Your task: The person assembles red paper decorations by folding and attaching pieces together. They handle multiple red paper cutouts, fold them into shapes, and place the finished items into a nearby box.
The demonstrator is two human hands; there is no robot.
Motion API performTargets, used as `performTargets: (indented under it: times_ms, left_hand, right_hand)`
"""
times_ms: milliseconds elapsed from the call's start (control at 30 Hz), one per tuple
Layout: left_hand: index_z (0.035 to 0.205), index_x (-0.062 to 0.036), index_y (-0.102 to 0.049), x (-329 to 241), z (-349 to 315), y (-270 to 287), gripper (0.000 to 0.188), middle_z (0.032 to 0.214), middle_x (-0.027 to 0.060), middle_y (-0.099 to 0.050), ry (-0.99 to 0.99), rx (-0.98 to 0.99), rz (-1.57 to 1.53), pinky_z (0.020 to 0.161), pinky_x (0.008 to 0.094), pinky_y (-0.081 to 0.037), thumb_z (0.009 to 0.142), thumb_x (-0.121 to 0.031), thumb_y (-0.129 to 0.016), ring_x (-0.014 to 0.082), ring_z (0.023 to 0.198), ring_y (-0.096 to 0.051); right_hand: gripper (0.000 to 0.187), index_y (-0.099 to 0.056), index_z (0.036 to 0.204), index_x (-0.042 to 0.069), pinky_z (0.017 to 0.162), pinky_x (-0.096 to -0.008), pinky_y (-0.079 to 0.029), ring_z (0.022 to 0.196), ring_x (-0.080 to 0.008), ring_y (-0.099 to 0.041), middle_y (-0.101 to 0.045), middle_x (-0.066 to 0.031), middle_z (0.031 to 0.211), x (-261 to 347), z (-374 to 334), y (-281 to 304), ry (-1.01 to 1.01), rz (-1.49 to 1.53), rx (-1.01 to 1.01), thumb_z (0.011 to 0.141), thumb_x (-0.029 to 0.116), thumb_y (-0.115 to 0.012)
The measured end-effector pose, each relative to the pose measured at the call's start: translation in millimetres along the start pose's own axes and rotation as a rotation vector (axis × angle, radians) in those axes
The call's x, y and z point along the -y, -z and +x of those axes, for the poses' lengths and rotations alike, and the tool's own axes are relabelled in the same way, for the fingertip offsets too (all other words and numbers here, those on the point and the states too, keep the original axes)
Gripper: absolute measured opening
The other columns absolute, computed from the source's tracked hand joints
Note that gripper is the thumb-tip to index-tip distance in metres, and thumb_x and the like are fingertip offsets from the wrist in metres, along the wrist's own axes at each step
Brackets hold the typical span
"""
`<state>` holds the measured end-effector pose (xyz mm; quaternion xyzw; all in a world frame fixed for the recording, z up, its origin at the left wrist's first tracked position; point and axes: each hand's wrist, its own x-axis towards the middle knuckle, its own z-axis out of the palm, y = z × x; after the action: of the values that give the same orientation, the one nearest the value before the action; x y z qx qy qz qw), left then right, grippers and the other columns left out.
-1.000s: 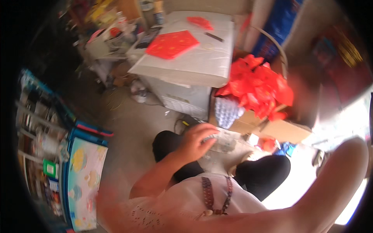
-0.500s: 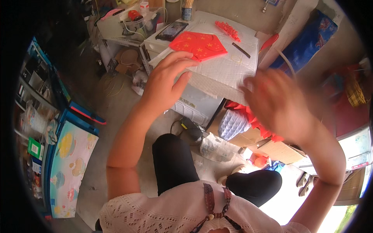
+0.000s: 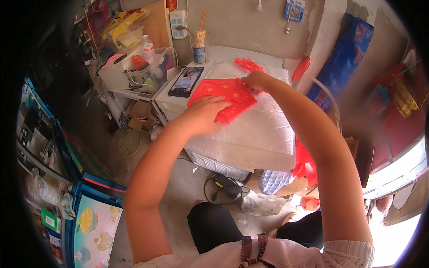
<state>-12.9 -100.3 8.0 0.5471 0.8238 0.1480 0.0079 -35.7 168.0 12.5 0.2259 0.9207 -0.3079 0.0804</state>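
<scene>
Red sheets with yellow stars (image 3: 232, 93), looking like a stack of small flags, lie on the table. My left hand (image 3: 206, 115) rests on their near left edge, fingers stretched over the red surface. At their far right corner is my right hand (image 3: 256, 82), its fingers closed together. What those fingers hold, if anything, is hidden. Just beyond the right hand lies a bunch of small red pieces (image 3: 249, 64). To the left of the sheets is a phone (image 3: 186, 81) with its screen lit.
Quilted white padding (image 3: 263, 134) covers the table. A holder with thin wooden sticks (image 3: 199, 53) stands at the back. Left of the table is a plastic bin (image 3: 156, 71) with a bottle and cables. Below stand a white basket (image 3: 219, 166) and red material (image 3: 306, 163).
My right hand has moved from the table's right side to the sheets' far right corner. My left hand remains at the sheets. The view has tilted up; the dark strip no longer shows.
</scene>
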Motion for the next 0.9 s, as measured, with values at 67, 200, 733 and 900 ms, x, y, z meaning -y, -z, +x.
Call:
performTargets:
  times_ms: [67,200,733,900]
  left_hand:
    - [0.138,-0.0087,-0.055,3,-3,-5,0.060,0.148,0.0174,-0.046,0.002,-0.020,-0.009,0.113,0.0413,-0.036,0.079,-0.010,-0.067,0.0343,0.137,-0.042]
    - [0.136,-0.0087,-0.056,3,-10,-9,0.058,0.146,0.0153,-0.047,-0.003,-0.057,-0.007,0.112,0.0415,-0.038,0.080,-0.009,-0.068,0.0344,0.135,-0.044]
    - [0.136,-0.0069,-0.053,12,-33,-11,0.062,0.146,0.0160,-0.046,-0.016,-0.361,-0.019,0.113,0.0399,-0.037,0.076,-0.002,-0.069,0.0340,0.133,-0.045]
    - [0.149,-0.0043,-0.032,-3,-58,-24,0.078,0.153,0.0216,-0.032,0.075,-0.823,-0.210,0.114,0.0433,-0.033,0.080,-0.002,-0.068,0.0359,0.139,-0.038]
  right_hand:
    - [0.037,-0.066,0.091,0.005,0.051,-0.0384,-0.048,0.062,-0.0198,-0.060,-0.064,-0.0069,0.079,13,2,-4,-0.019,-0.122,0.030,0.095,0.040,-0.056]
    - [0.046,-0.068,0.096,0.006,0.054,-0.0346,-0.049,0.061,-0.0186,-0.059,-0.066,-0.0065,0.081,28,-10,-11,-0.066,-0.058,-0.028,0.094,0.050,-0.055]
    - [0.028,-0.060,0.120,0.001,0.080,-0.0395,-0.058,0.097,-0.0224,-0.068,-0.065,-0.0124,0.117,26,-54,5,0.222,0.779,0.069,0.096,0.014,-0.060]
    - [0.033,-0.058,0.127,-0.002,0.089,-0.0346,-0.053,0.098,-0.0197,-0.067,-0.066,-0.0125,0.116,22,-112,10,0.469,0.941,0.035,0.098,0.015,-0.057]
